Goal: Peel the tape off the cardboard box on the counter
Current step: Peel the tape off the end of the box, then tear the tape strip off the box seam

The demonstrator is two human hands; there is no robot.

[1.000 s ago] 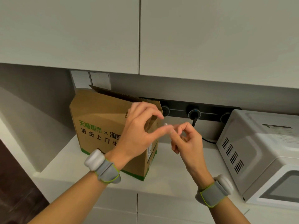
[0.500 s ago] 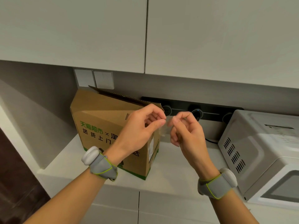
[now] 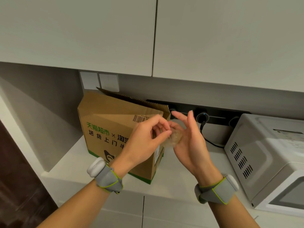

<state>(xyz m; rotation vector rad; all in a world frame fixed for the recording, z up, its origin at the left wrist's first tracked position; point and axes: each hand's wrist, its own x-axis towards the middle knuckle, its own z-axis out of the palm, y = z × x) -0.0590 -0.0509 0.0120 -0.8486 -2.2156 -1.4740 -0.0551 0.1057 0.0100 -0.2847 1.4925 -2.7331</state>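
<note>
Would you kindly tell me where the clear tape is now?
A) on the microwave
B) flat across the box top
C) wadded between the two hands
C: the left hand pinches the wadded tape against the open right hand, clear of the cardboard box.

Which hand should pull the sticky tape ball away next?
The left hand. Its grip pinches the crumpled tape ball between thumb and fingertip, while the right hand is spread open with the ball against its palm, so it probably cannot pinch it itself.
</note>
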